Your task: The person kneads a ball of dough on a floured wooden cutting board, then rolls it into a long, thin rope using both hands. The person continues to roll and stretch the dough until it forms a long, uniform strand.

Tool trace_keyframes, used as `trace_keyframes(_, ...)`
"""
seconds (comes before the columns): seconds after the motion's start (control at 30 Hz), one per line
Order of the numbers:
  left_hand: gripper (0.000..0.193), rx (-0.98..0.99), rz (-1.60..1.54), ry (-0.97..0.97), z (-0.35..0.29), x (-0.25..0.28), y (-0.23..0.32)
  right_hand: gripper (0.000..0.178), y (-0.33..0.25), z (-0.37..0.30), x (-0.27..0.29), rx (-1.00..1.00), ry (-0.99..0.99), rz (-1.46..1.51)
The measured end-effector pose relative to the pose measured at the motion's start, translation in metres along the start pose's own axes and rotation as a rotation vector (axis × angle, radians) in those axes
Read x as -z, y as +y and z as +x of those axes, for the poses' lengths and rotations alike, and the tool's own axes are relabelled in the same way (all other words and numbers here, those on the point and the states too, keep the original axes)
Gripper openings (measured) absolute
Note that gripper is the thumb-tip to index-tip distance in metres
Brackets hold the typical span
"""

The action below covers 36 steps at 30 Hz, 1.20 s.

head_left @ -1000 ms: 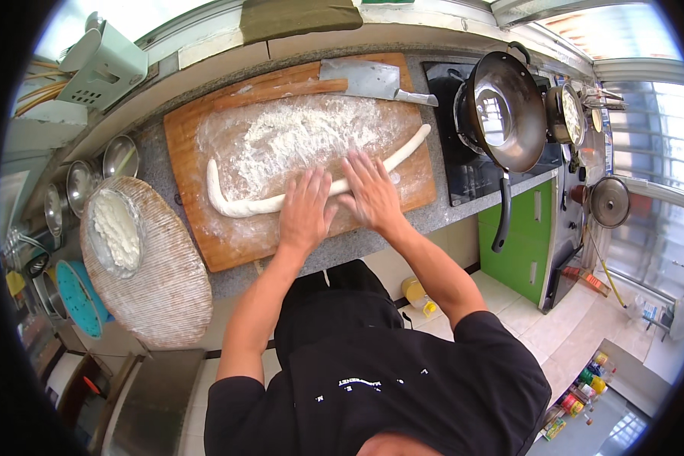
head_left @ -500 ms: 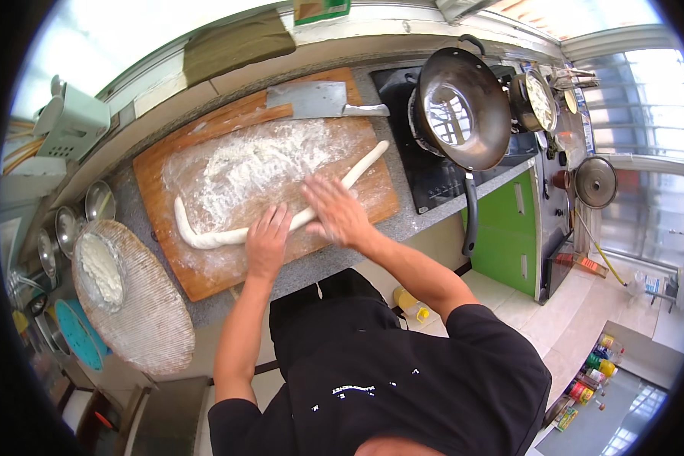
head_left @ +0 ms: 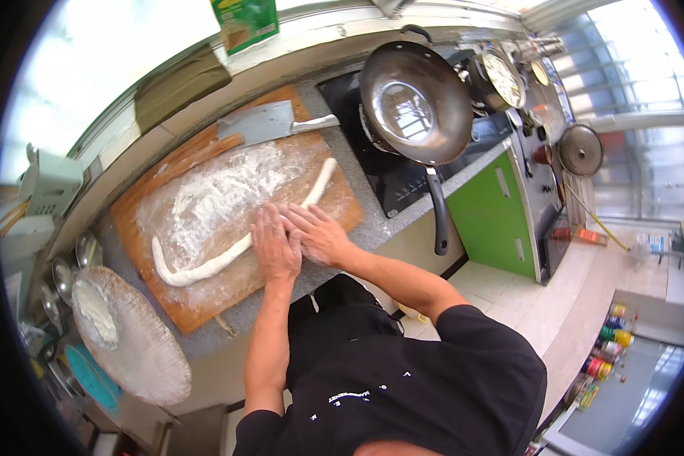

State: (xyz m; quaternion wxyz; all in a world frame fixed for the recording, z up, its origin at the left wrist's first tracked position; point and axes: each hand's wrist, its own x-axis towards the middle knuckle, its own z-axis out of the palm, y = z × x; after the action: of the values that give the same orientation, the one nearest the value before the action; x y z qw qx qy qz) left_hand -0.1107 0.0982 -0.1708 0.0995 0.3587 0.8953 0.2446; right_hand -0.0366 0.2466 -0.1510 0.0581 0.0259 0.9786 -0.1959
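Note:
A long white dough rope (head_left: 209, 268) lies across a floured wooden board (head_left: 346, 204), its left end curved upward. My left hand (head_left: 276, 249) is flat over the middle of the rope, fingers stretched out. Right beside it, my right hand (head_left: 319, 235) also lies flat on the dough, the two hands touching. Both palms hide the stretch of rope under them. Loose flour (head_left: 228, 190) is spread behind the rope. At the board's far edge rests a cleaver (head_left: 258, 124), its handle pointing right, with a wooden stick (head_left: 197, 153) next to its blade.
To the right, a large wok (head_left: 414, 99) stands on a black cooktop (head_left: 395, 190), its long handle jutting toward me. Beyond it is a pot (head_left: 501, 80) with pale contents. At left a round woven tray (head_left: 148, 353) holds a bowl of flour (head_left: 97, 311); metal bowls (head_left: 62, 281) stand behind.
My hands have come together on the rope: the left moved right along it, the right moved in against the left. The whole view has shifted and turned slightly.

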Motion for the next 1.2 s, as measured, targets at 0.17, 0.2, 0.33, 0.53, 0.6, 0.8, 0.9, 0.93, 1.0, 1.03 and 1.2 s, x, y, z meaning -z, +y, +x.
trace_keyframes(0.17, 0.077, 0.095, 0.127, 0.017, 0.046, 0.006, -0.003, 0.071, 0.028, 0.056, 0.007, 0.07, 0.152, -0.206)
trace_keyframes(0.2, 0.076, 0.119, 0.202, 0.058, 0.07, 0.008, -0.011, 0.072, 0.032, 0.077, 0.013, 0.067, 0.187, -0.193)
trace_keyframes(0.33, 0.076, 0.061, 0.313, -0.114, 0.054, 0.016, -0.019, 0.078, 0.029, 0.072, 0.012, 0.042, 0.172, -0.129)
trace_keyframes(0.53, 0.08, 0.06, 0.132, -0.225, -0.029, 0.021, -0.007, 0.094, 0.035, 0.005, 0.003, 0.017, -0.03, -0.107)
trace_keyframes(0.6, 0.077, 0.036, 0.243, -0.071, -0.007, 0.015, -0.013, 0.089, 0.043, 0.055, 0.017, 0.021, 0.074, -0.211)
trace_keyframes(0.8, 0.074, 0.088, 0.224, -0.017, 0.013, 0.018, -0.019, 0.08, 0.042, 0.06, 0.023, 0.023, 0.168, -0.118)
trace_keyframes(0.9, 0.074, 0.078, 0.224, -0.155, -0.018, 0.027, -0.018, 0.08, 0.033, 0.006, 0.017, 0.02, 0.045, -0.069)
trace_keyframes(0.93, 0.07, 0.117, 0.191, -0.165, -0.018, 0.028, -0.015, 0.081, 0.033, 0.0, 0.014, 0.027, 0.003, -0.064)
trace_keyframes(1.0, 0.067, 0.077, 0.26, 0.019, -0.002, 0.022, -0.008, 0.08, 0.035, 0.013, 0.015, 0.036, 0.108, -0.08)
trace_keyframes(1.03, 0.066, 0.054, 0.292, 0.113, 0.011, 0.017, -0.004, 0.08, 0.039, 0.024, 0.016, 0.039, 0.163, -0.091)
trace_keyframes(1.2, 0.05, -0.057, 0.097, 0.066, 0.027, 0.002, -0.003, 0.079, 0.054, 0.05, 0.022, 0.035, 0.152, -0.144)
